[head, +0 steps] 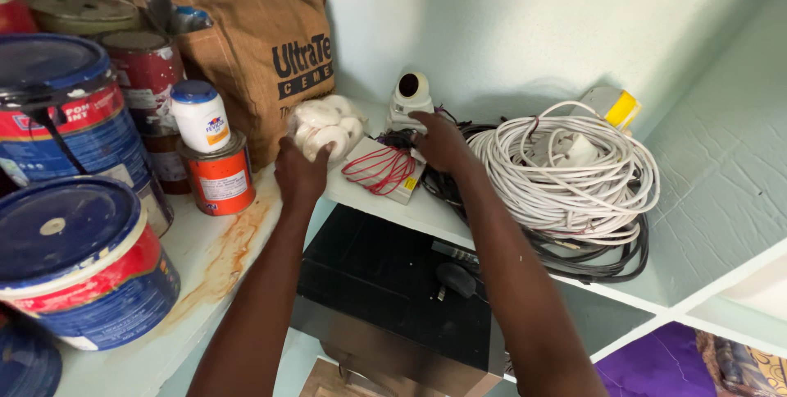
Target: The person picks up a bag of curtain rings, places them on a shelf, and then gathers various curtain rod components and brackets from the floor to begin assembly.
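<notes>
Paint buckets (78,257): stacked close by your left forearm; a swung elbow could nudge them, I judge.
Cable coil (566,171): white, loose on the shelf (205,257) edge; snagging could drag it off.
Paper sack (262,52): leans behind the bag; may slump.
Bag of white fittings (328,128): your left hand (299,171) closes on its lower edge; thin plastic could tear.
Right hand (443,141): rests below the small white camera (410,93), fingers curled; what it holds, I cannot tell.
</notes>
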